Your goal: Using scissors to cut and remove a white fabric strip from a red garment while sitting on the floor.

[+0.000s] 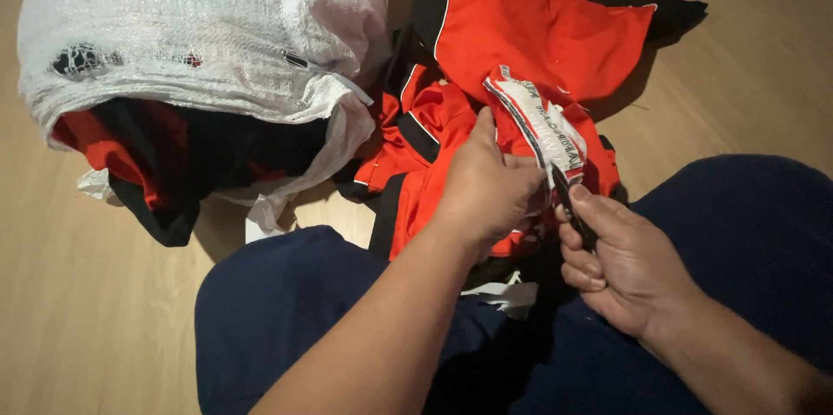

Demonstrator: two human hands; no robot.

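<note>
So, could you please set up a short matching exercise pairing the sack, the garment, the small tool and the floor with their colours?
Things:
1. mesh sack
2. garment under the left hand
3. small tool in the right hand
4. floor

Colours:
A. light wood
B. white
C. black
D. red with black trim

Pairs: 1-B, 2-D, 3-C, 4-A

Tool [574,207] mostly hidden in right hand [625,267]; sack [200,24] contents half-covered

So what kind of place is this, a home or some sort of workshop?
Hard to say for sure; it looks like an informal garment workspace on a wooden floor. A person sits there, the left hand and right hand working on a red and black garment, beside a white mesh sack stuffed with similar clothes.
</note>
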